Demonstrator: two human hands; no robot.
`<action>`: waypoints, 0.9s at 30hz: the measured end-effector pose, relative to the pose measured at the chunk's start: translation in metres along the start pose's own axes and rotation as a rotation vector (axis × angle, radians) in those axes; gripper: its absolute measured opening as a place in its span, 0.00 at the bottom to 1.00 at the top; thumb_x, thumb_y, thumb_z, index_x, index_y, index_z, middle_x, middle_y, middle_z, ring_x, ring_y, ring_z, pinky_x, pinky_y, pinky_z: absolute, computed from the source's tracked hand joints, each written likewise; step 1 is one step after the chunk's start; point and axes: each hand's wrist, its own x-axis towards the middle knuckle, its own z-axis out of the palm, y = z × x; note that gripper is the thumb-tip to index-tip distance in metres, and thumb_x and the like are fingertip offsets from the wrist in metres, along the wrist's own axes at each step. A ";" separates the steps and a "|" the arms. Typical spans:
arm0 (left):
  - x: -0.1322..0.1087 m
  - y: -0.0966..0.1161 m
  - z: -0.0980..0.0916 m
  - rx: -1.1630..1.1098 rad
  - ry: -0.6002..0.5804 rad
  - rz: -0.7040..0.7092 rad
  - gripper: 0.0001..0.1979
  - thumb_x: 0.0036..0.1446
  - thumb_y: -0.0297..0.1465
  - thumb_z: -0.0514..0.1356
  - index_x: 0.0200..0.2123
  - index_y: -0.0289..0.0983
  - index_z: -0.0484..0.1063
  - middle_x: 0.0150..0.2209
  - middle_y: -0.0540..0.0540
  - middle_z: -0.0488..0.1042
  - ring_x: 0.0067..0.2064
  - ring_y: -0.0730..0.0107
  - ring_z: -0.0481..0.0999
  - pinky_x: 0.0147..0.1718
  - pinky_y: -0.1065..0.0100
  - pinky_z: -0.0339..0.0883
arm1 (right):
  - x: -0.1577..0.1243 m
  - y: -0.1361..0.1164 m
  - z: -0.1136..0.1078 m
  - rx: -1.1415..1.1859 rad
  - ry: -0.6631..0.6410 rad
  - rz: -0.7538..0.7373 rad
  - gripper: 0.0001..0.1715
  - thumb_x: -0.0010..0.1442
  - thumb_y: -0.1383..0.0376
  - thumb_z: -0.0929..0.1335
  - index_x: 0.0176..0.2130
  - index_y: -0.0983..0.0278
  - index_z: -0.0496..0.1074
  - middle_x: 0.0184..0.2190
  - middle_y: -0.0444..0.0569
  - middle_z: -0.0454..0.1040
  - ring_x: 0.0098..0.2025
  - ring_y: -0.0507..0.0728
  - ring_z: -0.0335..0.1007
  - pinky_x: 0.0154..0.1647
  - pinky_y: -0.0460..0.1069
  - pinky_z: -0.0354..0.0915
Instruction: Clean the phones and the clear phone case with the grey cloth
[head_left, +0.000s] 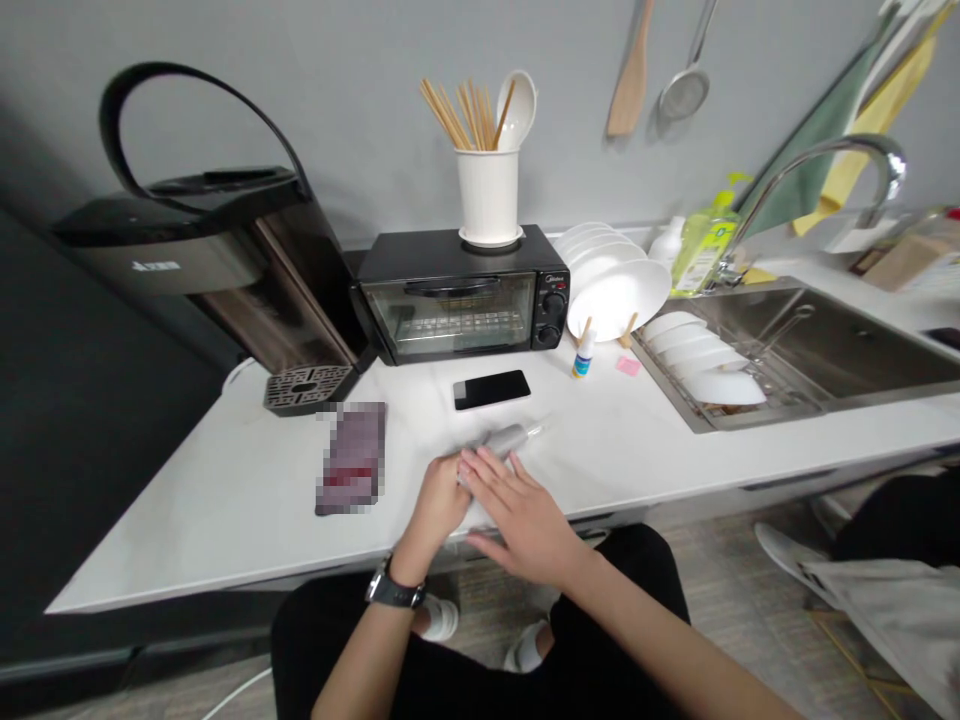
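Observation:
On the counter's front part, my left hand (441, 497), with a dark watch on the wrist, is closed at the near end of a grey, elongated object (506, 438) with a clear, narrow tip pointing right. Motion blur hides what kind of thing it is. My right hand (521, 515) lies over the left hand's fingers and the object's near end, its fingers stretched out and its thumb apart. Just beyond the hands is a black-screened phone (492, 390). A purplish, pixelated flat item (352, 458) rests to the left.
A black toaster oven (457, 300) bears a white chopstick holder (489, 190). At left stands a water dispenser (247, 270). Right of the oven are white plates (619, 295), a small bottle (583, 355), a pink slip (628, 366) and a sink (847, 350) with bowls. Another person's leg shows at right.

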 end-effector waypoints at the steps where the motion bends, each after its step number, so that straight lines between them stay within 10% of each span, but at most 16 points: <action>1: -0.001 0.000 0.000 0.007 -0.006 -0.004 0.14 0.60 0.25 0.53 0.28 0.35 0.78 0.27 0.43 0.82 0.28 0.60 0.81 0.31 0.66 0.74 | 0.001 -0.003 0.000 0.005 -0.014 -0.028 0.47 0.74 0.55 0.63 0.78 0.69 0.37 0.77 0.56 0.47 0.79 0.63 0.37 0.76 0.67 0.49; 9: 0.005 0.011 0.001 -0.066 -0.040 -0.026 0.18 0.69 0.31 0.53 0.54 0.40 0.79 0.50 0.45 0.85 0.50 0.58 0.84 0.52 0.62 0.74 | 0.003 0.045 -0.020 -0.054 0.135 0.247 0.49 0.73 0.52 0.64 0.78 0.65 0.36 0.76 0.59 0.51 0.78 0.67 0.43 0.75 0.71 0.49; 15: -0.001 0.002 -0.001 -0.007 0.011 -0.043 0.10 0.53 0.20 0.57 0.29 0.35 0.78 0.28 0.46 0.82 0.31 0.61 0.81 0.32 0.68 0.73 | 0.017 -0.006 0.002 0.086 0.040 -0.018 0.42 0.72 0.66 0.59 0.78 0.68 0.39 0.76 0.54 0.50 0.79 0.60 0.40 0.77 0.65 0.46; 22: 0.004 0.012 0.004 -0.047 -0.020 0.009 0.17 0.70 0.29 0.53 0.53 0.41 0.80 0.53 0.45 0.83 0.53 0.59 0.83 0.55 0.62 0.73 | -0.004 0.045 -0.018 -0.039 0.149 0.266 0.47 0.67 0.72 0.60 0.78 0.65 0.37 0.76 0.55 0.51 0.78 0.64 0.42 0.75 0.71 0.49; 27: 0.002 0.008 0.003 0.051 -0.025 -0.007 0.13 0.60 0.21 0.56 0.35 0.36 0.82 0.33 0.43 0.85 0.34 0.59 0.83 0.40 0.64 0.76 | -0.003 0.008 -0.003 0.016 0.040 0.017 0.47 0.67 0.71 0.60 0.78 0.70 0.38 0.77 0.55 0.47 0.79 0.62 0.37 0.76 0.67 0.50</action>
